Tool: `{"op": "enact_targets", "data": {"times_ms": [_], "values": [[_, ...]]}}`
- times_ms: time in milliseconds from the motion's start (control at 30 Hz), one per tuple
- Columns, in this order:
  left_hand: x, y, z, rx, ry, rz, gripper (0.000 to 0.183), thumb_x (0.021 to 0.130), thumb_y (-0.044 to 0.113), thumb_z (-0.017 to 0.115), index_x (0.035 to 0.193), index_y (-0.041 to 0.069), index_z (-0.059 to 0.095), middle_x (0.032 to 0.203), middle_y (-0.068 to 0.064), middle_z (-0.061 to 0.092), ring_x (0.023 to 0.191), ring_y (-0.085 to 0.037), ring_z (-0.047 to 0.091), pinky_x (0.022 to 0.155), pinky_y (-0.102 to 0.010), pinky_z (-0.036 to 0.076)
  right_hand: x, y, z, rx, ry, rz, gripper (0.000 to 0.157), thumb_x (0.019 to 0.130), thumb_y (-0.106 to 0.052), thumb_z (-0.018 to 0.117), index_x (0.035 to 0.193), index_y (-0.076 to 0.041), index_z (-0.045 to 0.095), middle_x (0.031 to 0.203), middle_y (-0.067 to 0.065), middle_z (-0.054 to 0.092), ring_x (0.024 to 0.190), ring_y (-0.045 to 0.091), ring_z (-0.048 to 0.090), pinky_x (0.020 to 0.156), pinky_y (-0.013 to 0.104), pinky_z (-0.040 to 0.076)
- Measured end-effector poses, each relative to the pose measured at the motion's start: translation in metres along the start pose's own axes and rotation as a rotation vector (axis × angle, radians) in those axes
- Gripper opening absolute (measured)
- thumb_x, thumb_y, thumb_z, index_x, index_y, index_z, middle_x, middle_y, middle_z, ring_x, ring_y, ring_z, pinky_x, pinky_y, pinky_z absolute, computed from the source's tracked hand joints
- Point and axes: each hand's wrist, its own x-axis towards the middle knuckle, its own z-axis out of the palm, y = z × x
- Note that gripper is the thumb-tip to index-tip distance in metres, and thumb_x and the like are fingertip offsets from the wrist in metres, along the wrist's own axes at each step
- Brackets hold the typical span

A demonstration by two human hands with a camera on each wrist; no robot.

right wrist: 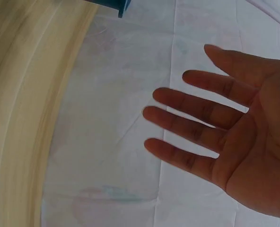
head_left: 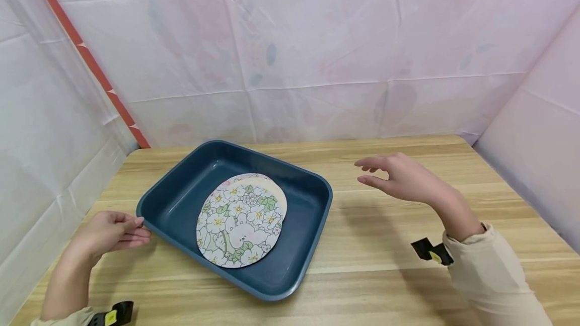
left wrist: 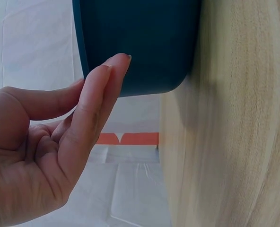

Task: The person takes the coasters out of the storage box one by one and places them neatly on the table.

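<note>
Head view, cut off: the left sleeve (head_left: 68, 320) and right sleeve (head_left: 494, 270) run out of the bottom edge, and so does the wooden table (head_left: 362, 255).
Head view, discs: one flowered disc (head_left: 240, 228) with a rabbit drawing covers most of what lies beneath; a cream edge (head_left: 281, 197) and a pink-patterned edge (head_left: 230, 181) peek out, and whether these belong to one piece or two is hard to make out.
Head view, blue tray: one, sitting at an angle on the table, the discs inside it; its left corner is at the fingertips of the left hand (head_left: 111, 233), while the right hand (head_left: 403, 177) hangs above the table, well apart from the tray's right side.
Head view, counts: two hands, two black wristbands (head_left: 111, 317) with yellow marks, one red strip (head_left: 95, 67) down the cloth (head_left: 317, 39).
Left wrist view, hidden: the thumb tip is partly behind a finger; the tray's upper part is out of frame.
Left wrist view, grip: thumb and fingers pinch the tray's rim, two fingers lying along the outer wall.
Right wrist view, cut off: only a tray corner shows at the top, beyond the fingertips.
Right wrist view, fingers: four fingers and one thumb, straight and spread, holding nothing.
</note>
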Motion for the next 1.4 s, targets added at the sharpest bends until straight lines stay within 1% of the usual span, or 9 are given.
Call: {"op": "enact_targets", "data": {"times_ms": [133, 200, 433, 700, 867, 933, 1067, 1233, 1400], "values": [[0.001, 0.001, -0.001, -0.007, -0.007, 0.000, 0.026, 0.097, 0.000, 0.037, 0.101, -0.023, 0.047, 0.084, -0.021, 0.066, 0.077, -0.025, 0.067, 0.071, -0.036, 0.055, 0.012, -0.002, -0.004, 0.075, -0.052, -0.053, 0.031, 0.088, -0.019, 0.063, 0.114, -0.002, 0.062, 0.099, 0.001, 0.066, 0.088, 0.017, 0.063, 0.070, 0.034, 0.053], [0.001, 0.001, -0.001, -0.004, -0.010, 0.003, 0.025, 0.097, 0.000, 0.037, 0.101, -0.022, 0.048, 0.084, -0.021, 0.066, 0.077, -0.024, 0.067, 0.070, -0.036, 0.055, 0.018, -0.003, -0.006, 0.119, -0.081, -0.063, 0.032, 0.088, -0.019, 0.063, 0.115, -0.003, 0.061, 0.100, 0.001, 0.066, 0.086, 0.015, 0.063, 0.071, 0.034, 0.054], [0.002, 0.004, -0.001, 0.006, -0.011, -0.004, 0.025, 0.097, 0.000, 0.037, 0.100, -0.022, 0.048, 0.083, -0.020, 0.066, 0.076, -0.023, 0.067, 0.069, -0.035, 0.056, 0.042, -0.009, -0.011, 0.243, -0.159, -0.081, 0.032, 0.087, -0.016, 0.064, 0.116, -0.004, 0.060, 0.105, 0.006, 0.064, 0.092, 0.016, 0.062, 0.079, 0.033, 0.053], [0.002, 0.005, -0.002, 0.028, -0.005, -0.014, 0.027, 0.097, 0.001, 0.036, 0.101, -0.024, 0.046, 0.082, -0.020, 0.066, 0.075, -0.023, 0.067, 0.069, -0.034, 0.056, 0.074, -0.027, -0.009, 0.269, -0.242, -0.073, 0.029, 0.088, -0.014, 0.061, 0.117, -0.005, 0.060, 0.106, 0.005, 0.063, 0.093, 0.015, 0.060, 0.082, 0.034, 0.051], [0.002, 0.004, -0.001, 0.027, -0.005, -0.017, 0.026, 0.097, 0.000, 0.037, 0.101, -0.024, 0.047, 0.083, -0.021, 0.066, 0.075, -0.024, 0.067, 0.069, -0.035, 0.056, 0.096, -0.034, 0.001, 0.293, -0.271, -0.107, 0.025, 0.088, -0.010, 0.061, 0.112, -0.005, 0.063, 0.103, 0.004, 0.064, 0.091, 0.016, 0.061, 0.079, 0.032, 0.052], [0.002, 0.004, -0.001, 0.027, -0.004, -0.020, 0.026, 0.097, 0.000, 0.037, 0.101, -0.023, 0.047, 0.083, -0.021, 0.066, 0.075, -0.024, 0.067, 0.069, -0.035, 0.056, 0.105, -0.035, 0.008, 0.325, -0.284, -0.107, 0.024, 0.087, -0.009, 0.061, 0.111, -0.004, 0.063, 0.102, 0.007, 0.064, 0.090, 0.017, 0.061, 0.077, 0.030, 0.052], [0.002, 0.003, -0.002, 0.030, -0.009, -0.017, 0.027, 0.097, 0.001, 0.037, 0.101, -0.024, 0.047, 0.083, -0.021, 0.066, 0.075, -0.024, 0.067, 0.069, -0.035, 0.056, 0.121, -0.038, 0.021, 0.430, -0.320, -0.054, 0.026, 0.087, -0.006, 0.060, 0.112, -0.001, 0.061, 0.103, 0.014, 0.064, 0.089, 0.021, 0.062, 0.075, 0.029, 0.054], [0.002, 0.004, -0.002, 0.029, -0.011, -0.025, 0.026, 0.097, 0.000, 0.036, 0.101, -0.023, 0.047, 0.082, -0.020, 0.066, 0.075, -0.024, 0.067, 0.069, -0.035, 0.056, 0.137, -0.046, 0.036, 0.533, -0.336, -0.002, 0.027, 0.087, -0.004, 0.059, 0.113, 0.004, 0.060, 0.102, 0.019, 0.063, 0.089, 0.031, 0.062, 0.073, 0.031, 0.055], [0.002, 0.005, -0.003, 0.030, -0.021, -0.025, 0.027, 0.097, 0.000, 0.035, 0.100, -0.024, 0.046, 0.082, -0.019, 0.066, 0.074, -0.023, 0.067, 0.068, -0.034, 0.056, 0.149, -0.056, 0.049, 0.585, -0.319, 0.010, 0.024, 0.087, -0.002, 0.058, 0.110, 0.004, 0.061, 0.098, 0.017, 0.064, 0.086, 0.029, 0.062, 0.070, 0.029, 0.055]]}}
